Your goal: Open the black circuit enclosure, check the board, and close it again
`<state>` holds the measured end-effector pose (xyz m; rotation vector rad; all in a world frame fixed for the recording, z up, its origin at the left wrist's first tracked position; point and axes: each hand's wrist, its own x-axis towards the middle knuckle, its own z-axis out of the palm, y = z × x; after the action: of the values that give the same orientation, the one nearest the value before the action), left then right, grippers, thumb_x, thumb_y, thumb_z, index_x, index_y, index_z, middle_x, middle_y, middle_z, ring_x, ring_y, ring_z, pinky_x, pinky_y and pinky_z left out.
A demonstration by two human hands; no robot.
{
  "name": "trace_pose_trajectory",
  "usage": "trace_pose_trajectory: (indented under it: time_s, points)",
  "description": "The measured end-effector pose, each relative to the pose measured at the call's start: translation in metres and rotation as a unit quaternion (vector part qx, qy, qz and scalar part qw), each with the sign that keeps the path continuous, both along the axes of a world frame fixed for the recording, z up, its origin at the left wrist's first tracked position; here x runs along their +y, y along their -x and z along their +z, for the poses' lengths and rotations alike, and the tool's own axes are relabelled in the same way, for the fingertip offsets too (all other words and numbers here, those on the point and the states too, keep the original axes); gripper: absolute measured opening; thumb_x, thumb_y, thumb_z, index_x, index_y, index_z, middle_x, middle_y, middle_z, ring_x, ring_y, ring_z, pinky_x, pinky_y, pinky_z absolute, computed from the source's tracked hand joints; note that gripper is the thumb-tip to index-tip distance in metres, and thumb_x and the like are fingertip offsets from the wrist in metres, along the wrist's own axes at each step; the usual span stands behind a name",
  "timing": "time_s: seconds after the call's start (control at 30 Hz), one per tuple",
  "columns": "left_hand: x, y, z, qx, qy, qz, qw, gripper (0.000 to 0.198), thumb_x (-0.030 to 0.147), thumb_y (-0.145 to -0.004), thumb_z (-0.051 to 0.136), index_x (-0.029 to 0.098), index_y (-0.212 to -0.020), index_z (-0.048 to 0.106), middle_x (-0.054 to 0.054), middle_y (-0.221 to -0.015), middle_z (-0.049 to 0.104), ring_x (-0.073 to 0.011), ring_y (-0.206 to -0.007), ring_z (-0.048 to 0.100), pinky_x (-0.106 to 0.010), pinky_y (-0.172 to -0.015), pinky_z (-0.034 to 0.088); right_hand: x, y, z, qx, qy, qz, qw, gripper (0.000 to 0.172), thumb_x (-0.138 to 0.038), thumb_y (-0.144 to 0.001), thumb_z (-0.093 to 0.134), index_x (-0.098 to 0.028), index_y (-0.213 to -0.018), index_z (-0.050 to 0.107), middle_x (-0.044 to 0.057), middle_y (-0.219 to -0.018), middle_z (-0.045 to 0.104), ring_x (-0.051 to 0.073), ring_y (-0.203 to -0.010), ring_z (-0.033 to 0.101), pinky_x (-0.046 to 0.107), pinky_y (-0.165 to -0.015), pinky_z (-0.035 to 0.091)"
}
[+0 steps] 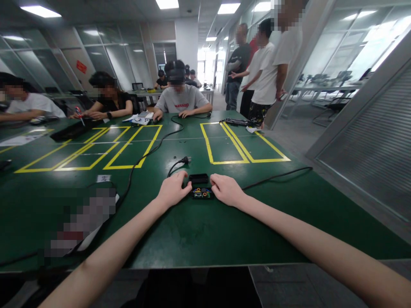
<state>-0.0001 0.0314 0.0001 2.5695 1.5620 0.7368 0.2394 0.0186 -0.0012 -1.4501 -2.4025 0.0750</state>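
- The left hand [173, 189] lay knuckles up on the table, its fingers curled inward with the tips at the left end of the small open device [201, 193]. The tips were hidden, so I could not tell whether it gripped.
- The right hand [226, 189] mirrored it, with its fingers bent and pressed to the device's right end. Its grip could not be told either.
- The one device sat flat between the two hands, near the table's front middle. It was a shallow black rectangular shell showing small round parts in yellow, orange and green.
- One black lid [198, 178], a matte rounded rectangle, lay just behind the device and close to both sets of fingers.
- One black plug [186, 160] with metal prongs lay farther back on a looping black cord.
- A second thin black cable [276, 175] ran off from beside the right wrist.
- The table [199, 231] was smooth, slightly glossy dark green and marked with yellow tape rectangles [221, 145], two of them side by side in the right group.
- One small white label [103, 178] lay to the left.
- Three people sat along the far side, and three stood at the right.
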Motion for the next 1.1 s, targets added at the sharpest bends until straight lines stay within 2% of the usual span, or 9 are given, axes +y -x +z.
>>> trace_pose_trajectory:
  time_s: [0.13,0.2,0.27,0.4,0.57,0.73,0.9,1.0,1.1]
  points:
    - [0.009,0.000,-0.002,0.002,0.002,-0.017,1.000,0.024,0.031,-0.096,0.055,0.021,-0.114,0.066,-0.007,-0.103,0.074,-0.0231,-0.093,0.069,-0.030,-0.077,0.053,0.008,0.001,-0.006,0.065,-0.023,-0.059,0.996,0.034,-0.017,-0.085,0.057,-0.014,-0.119,0.063,0.014,-0.117,0.065,0.027,-0.102,0.060,0.036,-0.088,0.047]
    - [0.013,0.000,-0.001,0.003,0.013,-0.024,1.000,0.025,0.032,-0.095,0.055,0.022,-0.113,0.069,-0.007,-0.105,0.075,-0.0231,-0.093,0.070,-0.030,-0.076,0.053,0.013,0.000,-0.009,0.069,-0.025,-0.042,0.996,0.039,-0.018,-0.087,0.058,-0.015,-0.125,0.064,0.016,-0.129,0.062,0.030,-0.116,0.056,0.042,-0.098,0.045]
    - [0.017,0.000,0.000,0.000,0.024,-0.030,0.999,0.026,0.032,-0.094,0.056,0.021,-0.113,0.071,-0.005,-0.096,0.075,-0.0227,-0.087,0.070,-0.029,-0.072,0.052,0.018,-0.002,-0.011,0.075,-0.013,-0.020,0.997,0.034,-0.019,-0.090,0.057,-0.016,-0.122,0.068,0.015,-0.132,0.063,0.030,-0.120,0.054,0.045,-0.102,0.045]
    - [0.021,0.003,0.004,-0.019,0.052,-0.049,0.997,0.030,0.029,-0.091,0.059,0.021,-0.117,0.072,0.000,-0.074,0.070,-0.0184,-0.069,0.066,-0.026,-0.063,0.048,0.022,-0.007,-0.009,0.165,0.032,0.010,0.986,0.024,-0.019,-0.090,0.060,-0.015,-0.111,0.071,0.013,-0.119,0.069,0.025,-0.109,0.060,0.042,-0.100,0.047]
    - [0.020,0.005,0.002,-0.176,0.137,-0.104,0.969,0.033,0.030,-0.090,0.060,0.017,-0.118,0.071,-0.001,-0.080,0.072,-0.0147,-0.066,0.061,-0.025,-0.064,0.049,0.022,-0.012,-0.005,0.306,0.126,0.050,0.942,0.022,-0.026,-0.090,0.062,-0.017,-0.108,0.070,0.006,-0.097,0.074,0.019,-0.086,0.066,0.033,-0.081,0.053]
    - [0.016,0.002,-0.001,-0.257,0.191,-0.125,0.939,0.035,0.033,-0.086,0.063,0.016,-0.115,0.074,-0.003,-0.083,0.074,-0.0162,-0.071,0.065,-0.026,-0.068,0.053,0.025,-0.017,-0.008,0.413,0.183,0.055,0.891,0.021,-0.029,-0.085,0.066,-0.018,-0.101,0.071,0.005,-0.093,0.076,0.019,-0.084,0.072,0.033,-0.081,0.057]
    - [0.017,0.004,0.001,-0.308,0.216,-0.122,0.919,0.036,0.038,-0.083,0.070,0.015,-0.110,0.075,-0.008,-0.098,0.077,-0.0205,-0.085,0.071,-0.032,-0.079,0.057,0.022,-0.017,-0.009,0.466,0.240,0.061,0.850,0.028,-0.035,-0.080,0.074,-0.019,-0.101,0.070,0.006,-0.095,0.077,0.018,-0.073,0.073,0.033,-0.074,0.060]
    - [0.017,0.005,0.002,-0.358,0.259,-0.136,0.887,0.039,0.040,-0.079,0.074,0.014,-0.108,0.074,-0.010,-0.103,0.078,-0.0234,-0.094,0.074,-0.037,-0.090,0.058,0.020,-0.017,-0.007,0.474,0.248,0.062,0.843,0.031,-0.038,-0.077,0.077,-0.018,-0.100,0.071,0.005,-0.092,0.076,0.019,-0.076,0.074,0.033,-0.075,0.061]
    - [0.016,0.005,0.003,-0.371,0.302,-0.137,0.868,0.044,0.041,-0.076,0.079,0.013,-0.109,0.072,-0.009,-0.097,0.078,-0.0235,-0.089,0.075,-0.037,-0.085,0.059,0.018,-0.019,-0.004,0.468,0.255,0.062,0.844,0.032,-0.039,-0.076,0.078,-0.018,-0.099,0.072,0.004,-0.088,0.076,0.019,-0.078,0.074,0.033,-0.076,0.061]
